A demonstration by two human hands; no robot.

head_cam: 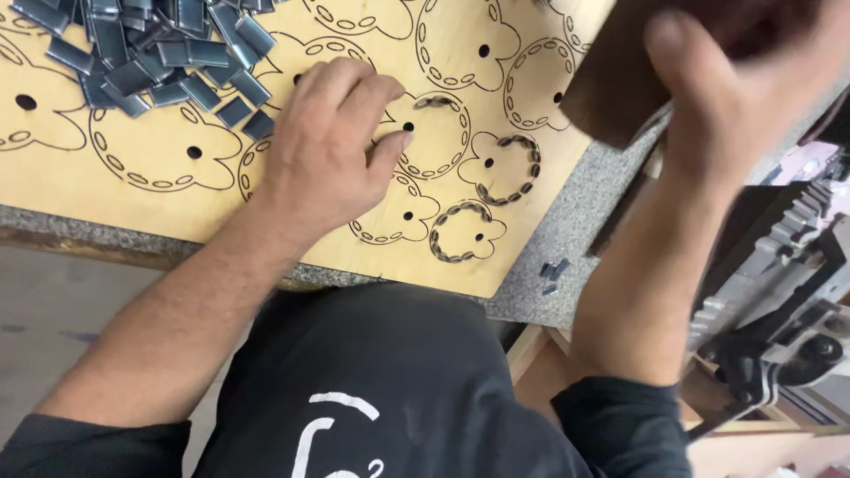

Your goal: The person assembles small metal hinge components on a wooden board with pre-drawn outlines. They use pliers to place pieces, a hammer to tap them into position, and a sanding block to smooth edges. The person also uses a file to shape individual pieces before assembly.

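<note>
A speckled grey stone surface (567, 239) carries a flat pale plywood board (292, 221) laser-cut with flower-like outlines, each ringed by small slots and pierced by a round hole in the middle. At the board's far left corner lies a loose heap of small bluish-grey bent metal strips (150, 53), some spilling over the nearest outlines. Three of the outlines toward the board's near right corner already have dark metal strips seated in their slots: one partly filled at the top (436, 103), one filled along its right side (518, 173), and one filled round most of its ring (456, 232). A few stray metal pieces (552, 270) lie on the stone just off the board's edge.

The left hand (328, 146) rests palm down on the board, fingers curled and drawn together, the fingertips pressing at the slots of the outline beside the partly filled one; whether a strip sits under them cannot be told. The right hand (735, 97) is raised near the camera, blurred, its grip clamped around a dark brown block (620, 88) above the board's right edge. To the right stands a grey metal machine with a toothed rack (770, 257).
</note>
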